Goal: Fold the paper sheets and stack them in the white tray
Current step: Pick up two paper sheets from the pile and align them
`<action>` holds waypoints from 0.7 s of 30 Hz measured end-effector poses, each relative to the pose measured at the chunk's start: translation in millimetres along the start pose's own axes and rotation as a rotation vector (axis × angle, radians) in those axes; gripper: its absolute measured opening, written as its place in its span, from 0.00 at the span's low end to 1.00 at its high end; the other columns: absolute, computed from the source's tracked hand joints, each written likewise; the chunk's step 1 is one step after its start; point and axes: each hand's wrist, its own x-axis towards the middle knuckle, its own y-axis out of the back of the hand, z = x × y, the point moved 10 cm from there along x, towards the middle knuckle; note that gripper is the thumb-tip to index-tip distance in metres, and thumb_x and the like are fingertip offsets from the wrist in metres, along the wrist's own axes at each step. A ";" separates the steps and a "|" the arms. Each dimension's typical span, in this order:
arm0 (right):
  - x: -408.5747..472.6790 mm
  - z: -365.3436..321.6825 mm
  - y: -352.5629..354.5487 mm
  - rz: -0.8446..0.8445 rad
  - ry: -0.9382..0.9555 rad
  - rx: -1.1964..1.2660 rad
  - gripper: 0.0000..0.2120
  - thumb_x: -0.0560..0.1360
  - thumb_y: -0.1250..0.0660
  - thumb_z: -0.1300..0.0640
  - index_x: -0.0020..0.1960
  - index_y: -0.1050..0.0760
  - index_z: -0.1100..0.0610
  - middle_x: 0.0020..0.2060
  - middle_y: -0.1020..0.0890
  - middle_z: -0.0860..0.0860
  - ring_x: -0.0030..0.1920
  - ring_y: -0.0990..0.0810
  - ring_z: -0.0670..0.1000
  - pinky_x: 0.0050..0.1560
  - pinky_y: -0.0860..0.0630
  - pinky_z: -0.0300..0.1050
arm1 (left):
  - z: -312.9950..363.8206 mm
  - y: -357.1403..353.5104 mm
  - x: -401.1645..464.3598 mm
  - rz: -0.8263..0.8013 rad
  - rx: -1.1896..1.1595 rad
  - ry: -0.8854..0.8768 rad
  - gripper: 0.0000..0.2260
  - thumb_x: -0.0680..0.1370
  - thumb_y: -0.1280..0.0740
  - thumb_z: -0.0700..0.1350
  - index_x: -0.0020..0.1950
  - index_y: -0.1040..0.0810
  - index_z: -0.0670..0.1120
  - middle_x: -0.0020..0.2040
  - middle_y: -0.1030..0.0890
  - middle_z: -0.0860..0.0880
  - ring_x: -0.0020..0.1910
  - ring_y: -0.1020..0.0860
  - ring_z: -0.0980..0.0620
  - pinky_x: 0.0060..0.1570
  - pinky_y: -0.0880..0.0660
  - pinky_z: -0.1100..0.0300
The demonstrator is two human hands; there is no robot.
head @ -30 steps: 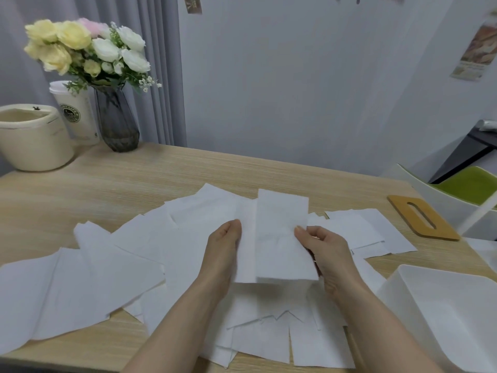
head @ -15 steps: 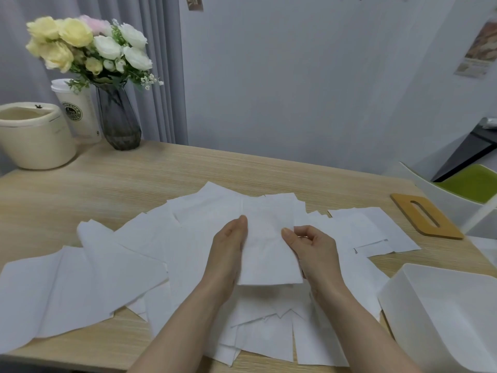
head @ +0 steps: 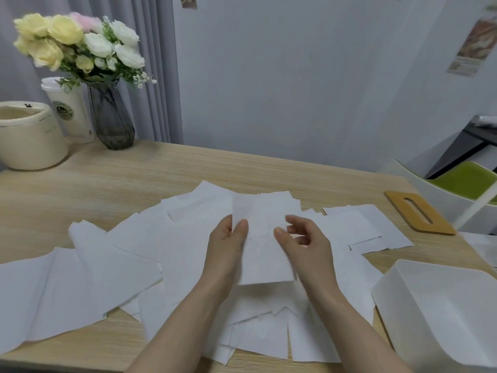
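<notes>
- The left hand [head: 227, 246] pinches the left edge of a folded paper sheet [head: 265, 238], thumb on the near face and the other fingers hidden behind it.
- The right hand [head: 306, 243] pinches the sheet's right edge with its thumb tip in front; its other fingers curl loosely beside that edge.
- The folded sheet is held above the table at the centre of the frame, its long side running toward the upper part of the frame.
- Beneath the hands, loose paper sheets [head: 88, 275] lie overlapping across the wooden table [head: 107, 184], from the left edge of the frame to right of centre.
- The white tray [head: 419, 319] sits at the lower right of the frame, just beside the nearest sheets.
- A wooden board with a slot [head: 419, 215] lies at the right, above the tray.
- At the upper left stand a dark glass vase of flowers [head: 111, 119], a paper cup [head: 68, 109] and a cream container [head: 28, 135].
</notes>
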 end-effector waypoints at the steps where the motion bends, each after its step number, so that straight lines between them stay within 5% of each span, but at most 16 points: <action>1: -1.7 -0.9 -1.1 -0.024 0.010 0.002 0.16 0.73 0.27 0.55 0.59 0.24 0.47 0.48 0.21 0.45 0.45 0.23 0.46 0.44 0.27 0.32 | 0.8 0.7 -0.3 0.015 -0.012 -0.004 0.09 0.83 0.40 0.42 0.58 0.20 0.46 0.51 0.14 0.48 0.51 0.16 0.47 0.57 0.22 0.43; 4: -9.0 0.9 -10.4 -0.155 -0.023 0.192 0.23 0.73 0.28 0.59 0.65 0.28 0.44 0.50 0.18 0.49 0.48 0.18 0.45 0.45 0.24 0.31 | 3.2 0.9 -2.0 0.057 -0.049 -0.021 0.09 0.83 0.40 0.44 0.57 0.20 0.47 0.51 0.14 0.49 0.50 0.16 0.49 0.57 0.21 0.45; 8: -12.4 -0.9 -9.8 -0.197 0.024 0.296 0.21 0.75 0.33 0.69 0.61 0.22 0.48 0.48 0.15 0.49 0.52 0.17 0.48 0.52 0.21 0.40 | 2.9 -4.4 -6.6 0.058 -0.080 -0.026 0.08 0.82 0.38 0.44 0.58 0.22 0.48 0.53 0.15 0.49 0.52 0.17 0.49 0.55 0.21 0.47; 11: -8.1 -4.4 -4.1 -0.231 0.037 0.240 0.19 0.74 0.33 0.70 0.57 0.19 0.50 0.54 0.16 0.49 0.58 0.20 0.51 0.60 0.24 0.47 | 11.1 -3.0 -5.8 0.033 -0.076 -0.041 0.11 0.79 0.33 0.42 0.60 0.25 0.52 0.55 0.17 0.50 0.49 0.17 0.53 0.39 0.21 0.61; 15: 0.4 -13.1 3.7 -0.349 -0.010 0.162 0.18 0.75 0.35 0.71 0.53 0.18 0.51 0.49 0.15 0.50 0.50 0.18 0.49 0.51 0.23 0.40 | 26.3 -3.4 -3.2 -0.068 -0.032 -0.071 0.30 0.75 0.31 0.34 0.69 0.31 0.62 0.55 0.20 0.49 0.45 0.19 0.51 0.29 0.24 0.60; 21: 2.7 -8.6 25.8 -0.244 -0.052 0.175 0.16 0.72 0.28 0.61 0.55 0.18 0.44 0.42 0.19 0.49 0.41 0.24 0.48 0.42 0.26 0.37 | 38.7 -6.7 -8.4 0.088 -0.142 -0.161 0.25 0.76 0.33 0.31 0.62 0.23 0.59 0.58 0.21 0.57 0.50 0.19 0.54 0.33 0.21 0.59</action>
